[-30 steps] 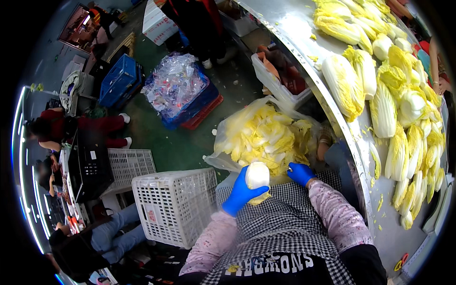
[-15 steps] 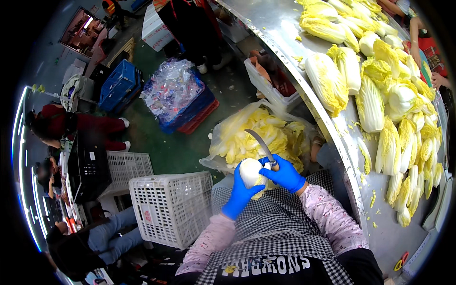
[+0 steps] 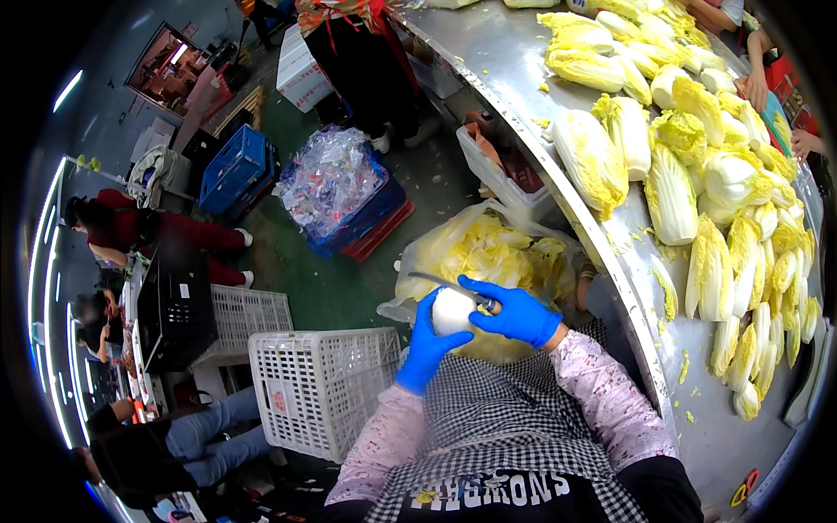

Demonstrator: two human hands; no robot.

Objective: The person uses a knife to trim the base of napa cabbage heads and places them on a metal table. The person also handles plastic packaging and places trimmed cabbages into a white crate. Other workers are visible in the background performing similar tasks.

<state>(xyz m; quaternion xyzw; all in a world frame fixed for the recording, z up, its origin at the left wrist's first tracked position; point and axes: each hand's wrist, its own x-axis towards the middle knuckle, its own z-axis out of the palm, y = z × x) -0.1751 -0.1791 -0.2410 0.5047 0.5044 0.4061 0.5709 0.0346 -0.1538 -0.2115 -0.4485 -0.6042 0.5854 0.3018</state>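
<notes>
In a blue glove, my left hand (image 3: pixel 425 346) grips a napa cabbage (image 3: pixel 452 312), its round white base turned up toward me. My right hand (image 3: pixel 516 315), gloved in blue too, is closed on the handle of a curved knife (image 3: pixel 443 283). The blade points left and lies over the far edge of the cabbage base. Beneath and beyond both hands, a clear plastic bag (image 3: pixel 417 266) holds loose yellow cabbage leaves (image 3: pixel 493 253). The lower part of the held cabbage is hidden by my fingers.
A metal table (image 3: pixel 628 253) curves along my right, bearing many napa cabbages (image 3: pixel 593 161) and red-handled scissors (image 3: pixel 744 488). At my left stands a white plastic crate (image 3: pixel 323 392). Farther off are a blue crate of clear plastic (image 3: pixel 336 183) and several people; another person's hands show across the table.
My right hand and the knife have turned, so the blade now lies flatter and nearer the cabbage base. The cabbage has tilted base-up. The whole view has shifted slightly.
</notes>
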